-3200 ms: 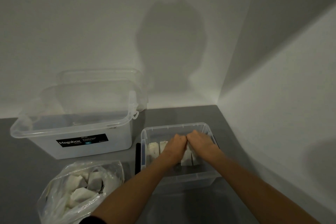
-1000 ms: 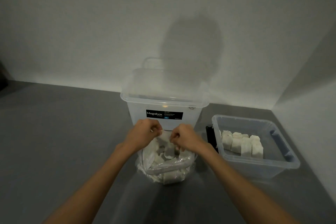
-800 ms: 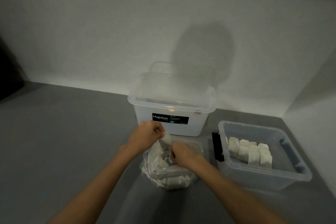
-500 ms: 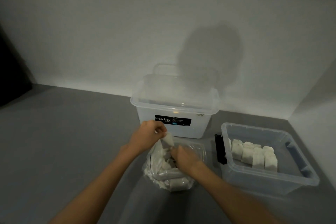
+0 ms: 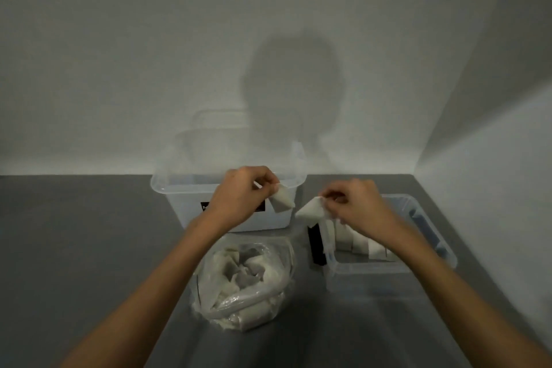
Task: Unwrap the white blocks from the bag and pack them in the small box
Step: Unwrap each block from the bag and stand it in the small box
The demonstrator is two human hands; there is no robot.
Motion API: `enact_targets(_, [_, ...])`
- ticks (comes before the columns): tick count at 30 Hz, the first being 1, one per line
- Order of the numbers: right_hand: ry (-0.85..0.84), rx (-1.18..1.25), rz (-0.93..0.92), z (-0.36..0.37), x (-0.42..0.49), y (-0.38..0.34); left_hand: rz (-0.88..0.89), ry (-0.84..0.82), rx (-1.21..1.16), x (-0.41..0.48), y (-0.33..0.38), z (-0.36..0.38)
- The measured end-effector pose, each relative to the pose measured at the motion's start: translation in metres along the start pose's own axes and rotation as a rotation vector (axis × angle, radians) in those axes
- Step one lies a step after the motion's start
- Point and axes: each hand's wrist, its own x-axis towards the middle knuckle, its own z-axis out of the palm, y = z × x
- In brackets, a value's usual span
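Observation:
A clear plastic bag point(image 5: 242, 284) with several wrapped white blocks lies on the grey table between my forearms. My left hand point(image 5: 239, 197) pinches one white block point(image 5: 282, 200) in the air above the bag. My right hand point(image 5: 354, 209) pinches a second white block point(image 5: 310, 209) just left of the small clear box point(image 5: 430, 260). A row of white blocks point(image 5: 358, 243) stands inside that box, partly hidden by my right hand and wrist.
A larger clear tub point(image 5: 191, 191) with a black label stands behind the bag, its lid leaning against the back wall. A black latch point(image 5: 316, 245) sits on the small box's left side. White walls close in at the back and right.
Both hands have come up out of the bag, each with a white block. My right hand has moved right toward the small box, and the view has shifted right.

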Motion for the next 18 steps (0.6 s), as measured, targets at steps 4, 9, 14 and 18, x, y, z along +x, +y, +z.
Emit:
enact_targets(4, [0.068, 0.038, 0.127, -0.049, 0.001, 0.035, 0.088, -0.07, -0.014, 0.027, 0.031, 0.026])
enact_targets(9, [0.009, -0.007, 0.241, -0.055, 0.005, 0.081, 0.138, -0.2, -0.014, 0.053, 0.051, 0.069])
enact_targets(14, [-0.087, -0.104, 0.282, -0.039, 0.009, 0.111, 0.16, -0.349, 0.093, 0.068, 0.057, 0.113])
enact_targets(18, [-0.143, -0.164, 0.303, -0.024, 0.014, 0.124, 0.189, -0.453, 0.222, 0.07, 0.055, 0.146])
